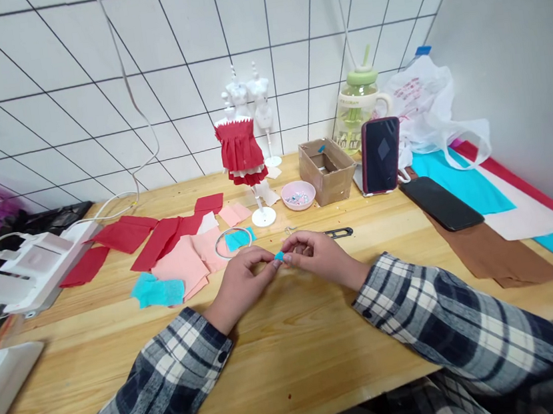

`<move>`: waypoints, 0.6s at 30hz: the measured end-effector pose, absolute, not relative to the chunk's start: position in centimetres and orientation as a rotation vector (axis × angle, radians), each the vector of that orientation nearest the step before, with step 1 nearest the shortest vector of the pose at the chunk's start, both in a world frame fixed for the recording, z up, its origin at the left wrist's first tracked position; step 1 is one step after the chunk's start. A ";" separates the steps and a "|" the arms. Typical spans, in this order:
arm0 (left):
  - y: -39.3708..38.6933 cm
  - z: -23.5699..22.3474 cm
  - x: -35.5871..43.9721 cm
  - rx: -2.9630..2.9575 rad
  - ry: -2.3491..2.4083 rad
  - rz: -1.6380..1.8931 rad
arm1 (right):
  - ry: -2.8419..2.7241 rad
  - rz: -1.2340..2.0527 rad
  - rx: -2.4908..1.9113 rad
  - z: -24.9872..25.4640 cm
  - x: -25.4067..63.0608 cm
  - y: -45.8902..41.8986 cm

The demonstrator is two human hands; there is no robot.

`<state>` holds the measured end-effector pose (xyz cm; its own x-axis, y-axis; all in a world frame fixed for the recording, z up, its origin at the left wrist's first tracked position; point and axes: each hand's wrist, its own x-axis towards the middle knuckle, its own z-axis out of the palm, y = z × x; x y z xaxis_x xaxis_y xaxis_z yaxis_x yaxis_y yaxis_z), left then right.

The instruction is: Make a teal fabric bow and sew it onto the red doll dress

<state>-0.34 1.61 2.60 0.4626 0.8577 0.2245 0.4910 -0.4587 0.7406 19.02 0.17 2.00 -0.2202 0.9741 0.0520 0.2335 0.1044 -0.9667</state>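
Between the fingertips of both hands is a small blue piece of crepe paper (279, 256), mostly covered by the fingers. My left hand (245, 278) pinches its left side, and my right hand (320, 255) pinches the right side. Just beyond the left hand, a metal ring (216, 246) lies over a blue scrap (238, 239). Black-handled thread snips (340, 233) rest behind the right hand. Farther back, a small white mannequin stand (264, 217) wears a pleated red paper dress (239, 148).
Red sheets (157, 245), peach sheets (177, 263) and a blue scrap (158, 292) spread at left. A pink bowl of beads (300, 205), cardboard box (322, 188), propped phone (381, 154) and green-lidded bottle (362, 92) stand behind. Another phone (441, 202) lies on brown paper (499, 257). A power strip (44, 282) sits left.
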 end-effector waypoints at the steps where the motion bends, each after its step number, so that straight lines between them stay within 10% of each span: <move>1: 1.6 2.6 -0.4 2.108 1.140 0.792 | -1.569 1.200 -1.209 2.0 19.0 0.2; 18: 1.5 2.7 -0.4 2.276 1.093 0.761 | -1.636 1.130 -1.270 1.5 18.9 0.2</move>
<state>-0.44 1.49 2.73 0.5213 0.8105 0.2670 0.5315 -0.5531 0.6415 18.92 0.21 1.52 -0.2139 0.9757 0.0481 0.3009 0.1126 -0.9470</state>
